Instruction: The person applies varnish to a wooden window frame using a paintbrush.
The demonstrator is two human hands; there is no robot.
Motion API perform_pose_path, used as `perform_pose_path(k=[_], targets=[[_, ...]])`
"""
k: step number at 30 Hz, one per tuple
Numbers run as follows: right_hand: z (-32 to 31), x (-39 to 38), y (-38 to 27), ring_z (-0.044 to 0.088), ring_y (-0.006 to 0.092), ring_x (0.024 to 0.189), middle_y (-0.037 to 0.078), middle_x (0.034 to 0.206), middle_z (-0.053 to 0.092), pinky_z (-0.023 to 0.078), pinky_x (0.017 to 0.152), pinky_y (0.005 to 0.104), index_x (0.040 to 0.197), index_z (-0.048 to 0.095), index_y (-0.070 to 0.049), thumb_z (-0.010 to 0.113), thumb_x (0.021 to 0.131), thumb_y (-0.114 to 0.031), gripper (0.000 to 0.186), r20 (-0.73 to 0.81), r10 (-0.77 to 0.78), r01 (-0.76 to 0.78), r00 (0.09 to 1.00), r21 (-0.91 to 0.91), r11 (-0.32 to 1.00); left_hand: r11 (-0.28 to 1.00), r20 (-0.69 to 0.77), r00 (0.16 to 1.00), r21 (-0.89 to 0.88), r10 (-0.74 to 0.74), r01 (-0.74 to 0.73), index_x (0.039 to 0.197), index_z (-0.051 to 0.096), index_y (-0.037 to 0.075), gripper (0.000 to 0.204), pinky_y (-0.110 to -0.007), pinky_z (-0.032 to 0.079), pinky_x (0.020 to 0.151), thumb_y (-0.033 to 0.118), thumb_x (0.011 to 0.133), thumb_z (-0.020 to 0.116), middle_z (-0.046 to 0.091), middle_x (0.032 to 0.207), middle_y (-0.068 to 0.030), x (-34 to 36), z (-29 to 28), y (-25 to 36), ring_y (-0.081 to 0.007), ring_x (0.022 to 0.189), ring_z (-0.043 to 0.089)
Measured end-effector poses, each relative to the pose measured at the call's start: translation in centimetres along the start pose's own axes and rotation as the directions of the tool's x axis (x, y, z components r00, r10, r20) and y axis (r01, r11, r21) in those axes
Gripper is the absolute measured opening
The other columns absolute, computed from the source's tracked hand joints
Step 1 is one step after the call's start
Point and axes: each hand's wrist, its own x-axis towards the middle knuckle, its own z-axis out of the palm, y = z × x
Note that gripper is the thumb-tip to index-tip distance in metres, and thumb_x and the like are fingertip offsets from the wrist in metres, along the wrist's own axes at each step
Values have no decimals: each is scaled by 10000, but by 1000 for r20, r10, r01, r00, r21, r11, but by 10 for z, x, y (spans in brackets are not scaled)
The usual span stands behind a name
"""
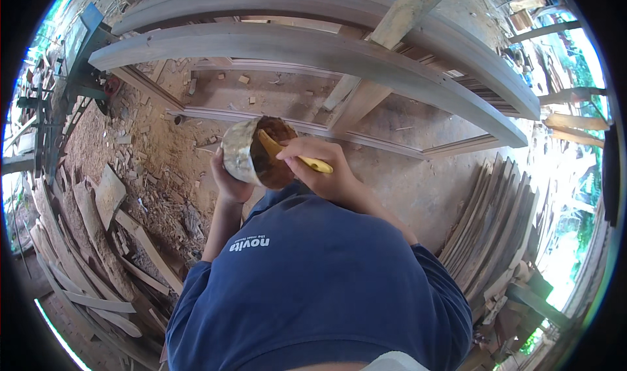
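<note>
My left hand (228, 181) holds a dented metal bowl (238, 152) from below, tilted so its brown-stained inside faces right. My right hand (323, 168) grips the yellow handle of a tool (287, 150), a brush or scraper, whose front end is dipped into the brown paste in the bowl. Both hands are raised in front of my chest, above my blue shirt (313, 279). Just beyond the bowl lies a long grey wooden frame (313, 51) on the sawdust floor.
Curved wooden beams (457, 77) span the ground ahead. Scrap planks and offcuts (98, 240) are piled on the left, stacked boards (490, 234) on the right. Sawdust and wood chips cover the floor (163, 155). A green machine (78, 70) stands at far left.
</note>
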Motion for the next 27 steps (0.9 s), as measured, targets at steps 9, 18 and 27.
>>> perform_pose_path(k=[9,18,27], targets=[[-26,-2,12,648,200,908,114,937,694,506,785,289,923,697,-9,611,835,61,141,-141,-71,56,987,-107,993,997,12,998,-35,-68,69,1309,499,91,559,-420,393,1033,476,915,406,567,1288,-81,18,22,-22,-260,1202,529],[-66,-29,33,674,175,848,138,960,686,540,739,256,973,694,17,596,863,68,156,-13,246,-225,969,364,904,994,-117,988,36,-103,108,1340,472,110,602,-458,396,1031,513,898,407,529,1329,-76,26,16,-50,-272,1245,494],[-254,-100,125,686,208,836,139,998,673,574,780,302,1033,667,-15,623,901,-51,144,-757,290,-5,586,354,935,925,-635,725,379,268,-11,1353,438,251,691,-576,409,802,605,760,469,388,1405,-82,-33,28,-80,-376,1210,430]])
